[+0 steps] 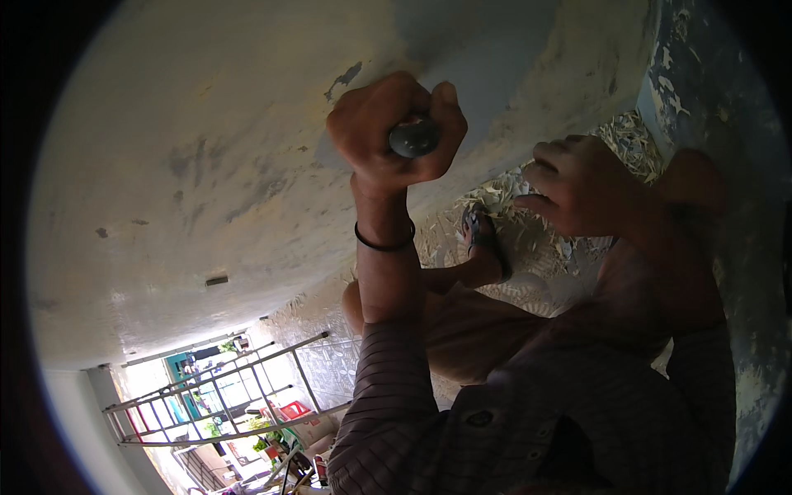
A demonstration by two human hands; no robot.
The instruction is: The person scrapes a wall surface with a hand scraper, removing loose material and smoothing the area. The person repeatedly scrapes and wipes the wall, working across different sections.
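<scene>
My left hand (pixel 383 133) is closed around a tool whose dark, rounded handle end (pixel 414 138) points towards me. The tool's working end is hidden behind the fist, close to the wall (pixel 247 142). This wall has patchy, worn paint, with a grey area (pixel 476 55) above the fist. A black band (pixel 385 249) circles my left wrist. To the right, my right hand (pixel 581 185) hangs with loosely bent fingers, thumb apart, and nothing visible in it. Below and behind it, paint flakes (pixel 628 145) lie heaped along the foot of the wall.
A second wall (pixel 699 93) with peeling paint meets the first at right. My sandalled foot (pixel 479 232) stands on the patterned floor among flakes. A metal ladder (pixel 235 396) stands at lower left, near a bright opening. Several goods, including a red item (pixel 294 409), lie beyond it.
</scene>
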